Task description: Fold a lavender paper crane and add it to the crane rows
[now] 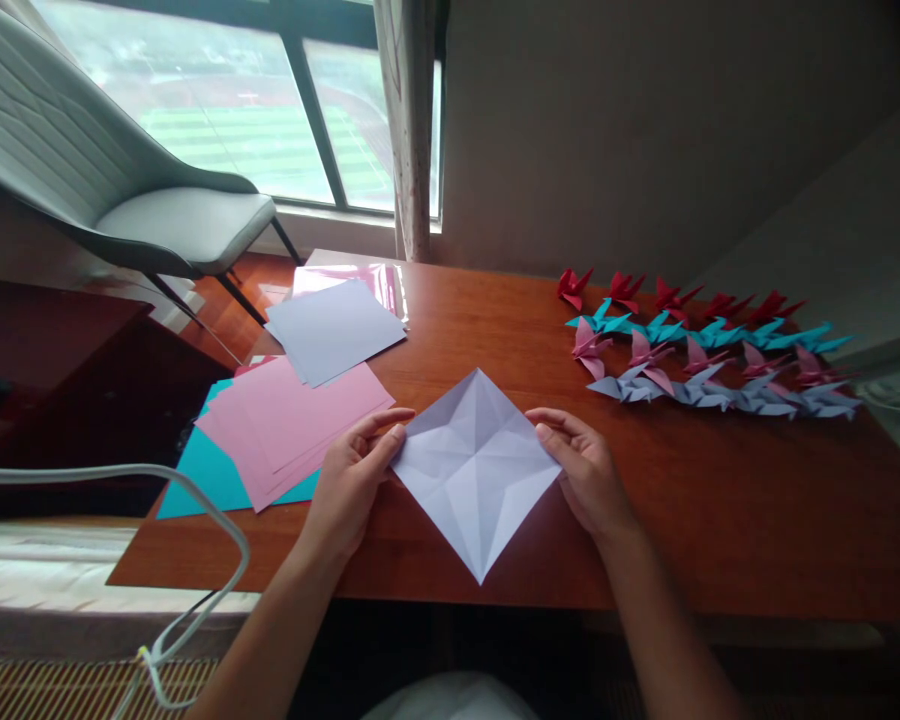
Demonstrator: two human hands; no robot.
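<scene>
Between my two hands a pale lavender sheet of origami paper (478,475) is spread out like a diamond, one corner toward me. Crease lines cross its surface and meet near the middle. My left hand (356,470) pinches the left corner between thumb and fingers. At the opposite corner, my right hand (581,465) has the same kind of pinch. The paper is over the front part of the wooden table (510,320), its near corner close to the table's front edge.
Left on the table lie pale lavender sheets (337,330), pink sheets (300,420) and turquoise sheets (214,465). Rows of folded paper cranes, red (671,298), turquoise (664,328), pink (649,355) and lavender (701,388), stand at right. A white cable (217,510) loops at front left; a chair (180,220) stands behind.
</scene>
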